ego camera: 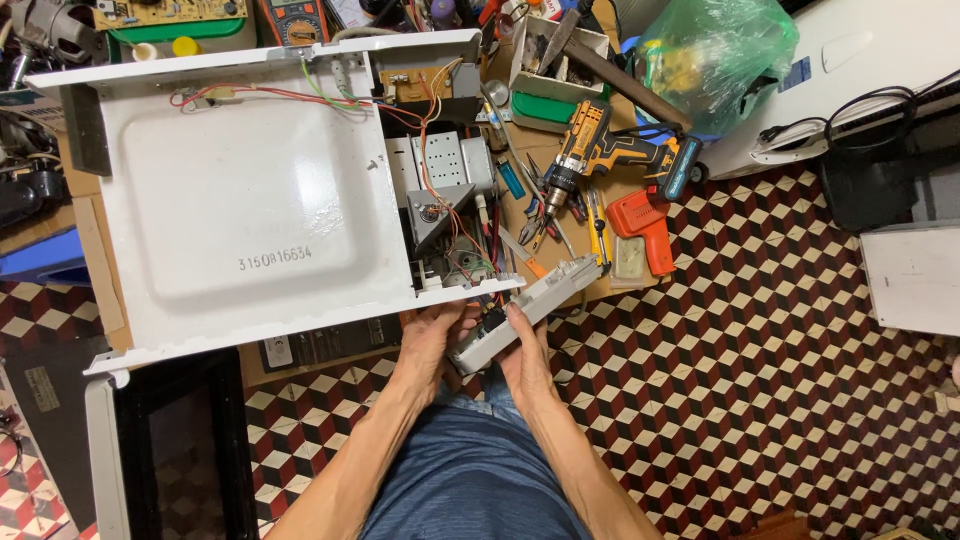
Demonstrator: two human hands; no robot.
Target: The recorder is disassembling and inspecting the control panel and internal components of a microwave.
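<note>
A white microwave oven body (240, 190) lies with its casing off, wiring and metal parts exposed on its right side. My left hand (432, 335) and my right hand (522, 352) both grip a long white control panel piece (530, 305) at the oven's lower right corner. The panel is tilted, its far end pointing up and right, and wires run from it into the oven.
A yellow and black cordless drill (600, 150), an orange tool (642, 225), pliers and screwdrivers (545, 205) lie on the cardboard-topped bench. A green plastic bag (715, 50) sits at the back. The oven door (170, 440) hangs lower left. Checkered floor tiles (760, 380) spread right.
</note>
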